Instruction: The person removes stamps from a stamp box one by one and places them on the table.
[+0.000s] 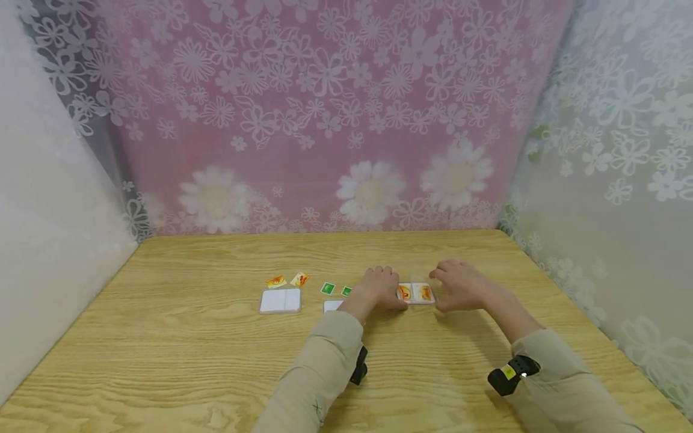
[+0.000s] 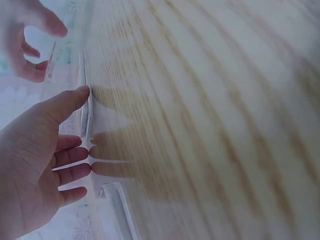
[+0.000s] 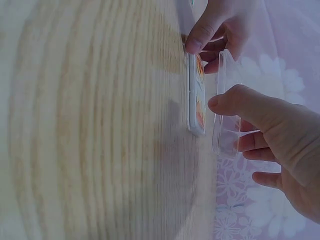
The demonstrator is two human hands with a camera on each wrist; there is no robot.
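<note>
On the table (image 1: 189, 355), the left hand (image 1: 379, 289) grips one end of a white case (image 3: 192, 95); the right hand (image 1: 464, 285) pinches a clear lid (image 3: 223, 132) just above it. Beyond lie two orange cards (image 1: 277, 281), then a flowered pink backdrop (image 1: 303, 150)

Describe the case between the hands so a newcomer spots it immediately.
On the wooden table, find the left hand and right hand. Between them lies a flat case with two orange pictures; the cases farther left show plain white.

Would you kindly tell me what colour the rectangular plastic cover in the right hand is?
The cover is clear, colourless plastic, best seen in the right wrist view.
</note>
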